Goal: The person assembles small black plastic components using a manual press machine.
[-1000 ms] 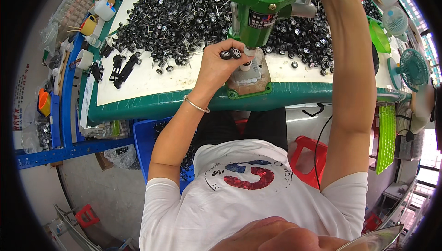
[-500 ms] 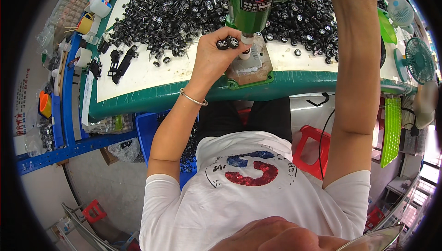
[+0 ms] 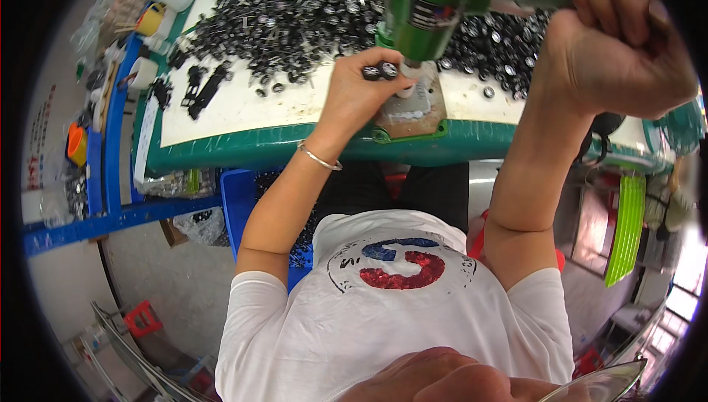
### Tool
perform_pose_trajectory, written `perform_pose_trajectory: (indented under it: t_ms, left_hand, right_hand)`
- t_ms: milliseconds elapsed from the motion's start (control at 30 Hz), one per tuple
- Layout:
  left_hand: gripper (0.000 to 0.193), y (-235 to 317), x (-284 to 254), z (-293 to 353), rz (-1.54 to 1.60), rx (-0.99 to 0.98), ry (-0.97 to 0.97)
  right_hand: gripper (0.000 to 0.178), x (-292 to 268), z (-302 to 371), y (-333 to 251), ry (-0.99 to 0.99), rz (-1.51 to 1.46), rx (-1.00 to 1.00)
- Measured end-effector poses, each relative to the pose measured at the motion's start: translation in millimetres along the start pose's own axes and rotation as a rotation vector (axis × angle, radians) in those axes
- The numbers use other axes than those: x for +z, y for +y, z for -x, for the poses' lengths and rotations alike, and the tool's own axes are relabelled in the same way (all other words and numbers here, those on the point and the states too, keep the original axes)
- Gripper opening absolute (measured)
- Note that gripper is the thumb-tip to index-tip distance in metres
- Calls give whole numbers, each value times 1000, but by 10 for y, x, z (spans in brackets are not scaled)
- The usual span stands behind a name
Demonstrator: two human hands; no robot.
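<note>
A green hand-operated press [image 3: 419, 24] stands at the front edge of the worktable. My left hand [image 3: 352, 96] is closed at its ram, pinching a small toy-car wheel set; two black wheels [image 3: 379, 71] with silvery hubs show above the fingers. Under the ram, the fingertips touch a small whitish post [image 3: 405, 91] on the press's metal base plate [image 3: 426, 120]. What sits right between ram and post is hidden. At the upper right, my right hand [image 3: 627, 52] is wrapped round the end of the press's metal lever [image 3: 537, 1].
A big heap of black toy wheels and axles [image 3: 295, 18] spreads behind the press, with more wheels [image 3: 494, 44] to its right. Black chassis parts [image 3: 209, 91] lie at left. A blue bin [image 3: 234, 206] stands below the table's green edge [image 3: 258, 150]; a blue rack [image 3: 110, 144] is at left.
My right hand has pulled the lever down and toward me, to the right. My left hand stays at the ram with the wheels. The view has shifted slightly.
</note>
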State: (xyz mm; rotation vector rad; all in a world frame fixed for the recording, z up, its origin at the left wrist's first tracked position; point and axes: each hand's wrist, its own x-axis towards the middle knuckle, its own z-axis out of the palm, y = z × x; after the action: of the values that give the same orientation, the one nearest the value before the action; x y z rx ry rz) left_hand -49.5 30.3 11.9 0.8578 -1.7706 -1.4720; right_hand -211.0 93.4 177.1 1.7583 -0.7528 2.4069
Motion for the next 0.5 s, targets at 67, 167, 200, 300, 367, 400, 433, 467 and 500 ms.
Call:
perform_pose_trajectory:
  t_ms: [67, 167, 200, 300, 367, 400, 433, 467, 500]
  left_hand:
    - [27, -2, 1, -3, 37, -21, -6]
    - [26, -30, -2, 19, 120, -23, -7]
    - [26, -23, 6, 21, 116, -24, -17]
    - [25, -77, -45, 54, 161, -42, 20]
    - [24, -141, -88, 37, 204, -52, 36]
    - [24, -156, -143, 33, 346, -119, 21]
    - [24, -149, -195, 20, 488, -186, -2]
    - [23, -100, -253, 48, 551, -189, 31]
    - [22, -116, -378, 105, 553, -209, 94]
  right_hand:
    - [26, 31, 11, 6, 94, -38, 74]
    - [25, 40, -37, 34, 166, -96, 147]
    - [24, -17, -104, 72, 127, -107, 210]
    - [25, 185, -290, 217, 101, -135, 356]
    - [29, 439, -417, 329, 337, 31, 618]
    - [29, 255, -480, 611, 334, 31, 607]
    - [27, -146, -520, 1026, 58, -778, 932]
    - [26, -378, -523, 1256, -274, -1598, 1181]
    - [26, -351, -456, 1241, -280, -1606, 1189]
